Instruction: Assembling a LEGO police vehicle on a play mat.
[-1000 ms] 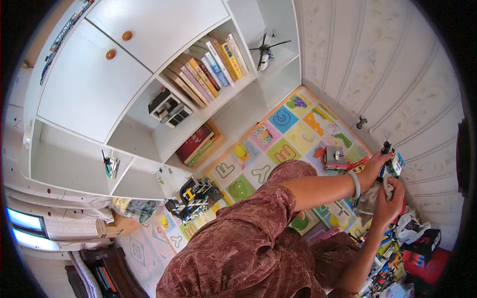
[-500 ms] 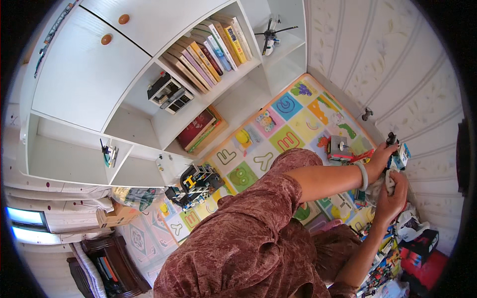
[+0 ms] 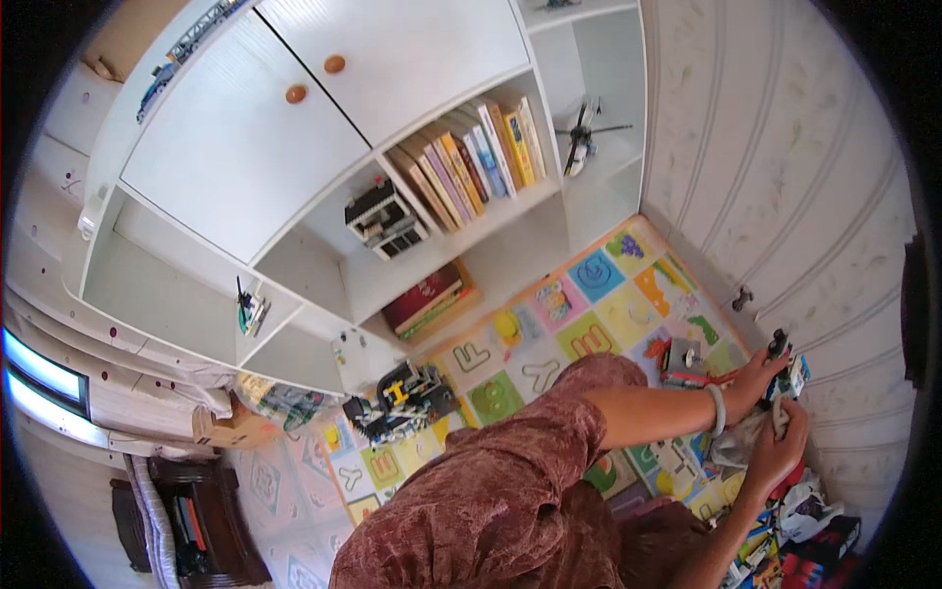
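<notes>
The toy (image 3: 800,376), small and coloured white, blue and black, is at the far right of the view, near the wall (image 3: 785,177), in the grasp of the left hand (image 3: 754,381). The right hand (image 3: 782,444), just below, grips a bunched greyish cloth (image 3: 780,416) close beside the toy; whether cloth and toy touch is too small to tell. The toy looks light enough for one hand, stiff and hard like plastic, and probably a little smooth under the fingers. If it is built of bricks, as it seems, small pieces could come loose under a hard squeeze, so its solid middle is the best place to take hold; the black part sticking up beyond the fingers looks the most fragile and is better left free of pressure. The cloth should be soft, limp and nearly weightless, with no risk of breaking, and a pinch on its gathered folds serves well. The left forearm comes out of a brown sleeve (image 3: 574,432) and reaches across to the right over the mat (image 3: 540,378), nearly level, a pale bangle (image 3: 718,410) round the wrist. The right forearm slants up from the lower edge, past the loose bricks (image 3: 751,562), its hand bent in toward the left one. Just left of the left hand, a grey and red model (image 3: 679,359) sits on the mat.
</notes>
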### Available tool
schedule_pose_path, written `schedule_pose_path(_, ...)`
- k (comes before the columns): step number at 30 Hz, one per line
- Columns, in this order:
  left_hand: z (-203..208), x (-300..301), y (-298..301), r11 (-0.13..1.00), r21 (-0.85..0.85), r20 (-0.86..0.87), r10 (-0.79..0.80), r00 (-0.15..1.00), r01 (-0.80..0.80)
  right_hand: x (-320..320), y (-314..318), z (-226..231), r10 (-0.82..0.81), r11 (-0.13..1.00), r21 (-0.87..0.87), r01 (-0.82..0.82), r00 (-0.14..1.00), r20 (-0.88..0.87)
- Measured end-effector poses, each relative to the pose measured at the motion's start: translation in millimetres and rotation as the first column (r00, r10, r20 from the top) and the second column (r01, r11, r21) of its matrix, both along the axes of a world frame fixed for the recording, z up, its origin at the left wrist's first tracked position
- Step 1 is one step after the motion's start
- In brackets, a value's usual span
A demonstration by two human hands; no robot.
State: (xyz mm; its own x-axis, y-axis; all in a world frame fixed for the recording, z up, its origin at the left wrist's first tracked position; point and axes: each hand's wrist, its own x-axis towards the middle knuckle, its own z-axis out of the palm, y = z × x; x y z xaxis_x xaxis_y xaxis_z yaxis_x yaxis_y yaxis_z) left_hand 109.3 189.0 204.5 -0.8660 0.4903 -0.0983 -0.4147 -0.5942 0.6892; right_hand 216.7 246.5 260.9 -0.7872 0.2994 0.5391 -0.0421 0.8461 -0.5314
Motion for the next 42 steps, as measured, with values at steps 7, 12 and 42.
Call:
schedule_pose_path(7,-5,-13,1,0.998,0.05,0.056,0.026,0.998,-0.028,-10,-9,1,0.002,1.0,-0.016,-0.002,1.0,0.016)
schedule_pose_path(12,-7,-12,4,0.999,-0.001,0.063,0.032,0.997,-0.032,-6,-11,2,0.064,0.997,0.043,-0.064,0.998,0.006)
schedule_pose_path(42,23,0,-5,0.97,0.087,0.098,-0.234,0.967,0.226,11,-12,12,0.065,0.997,-0.044,-0.07,0.992,-0.107)
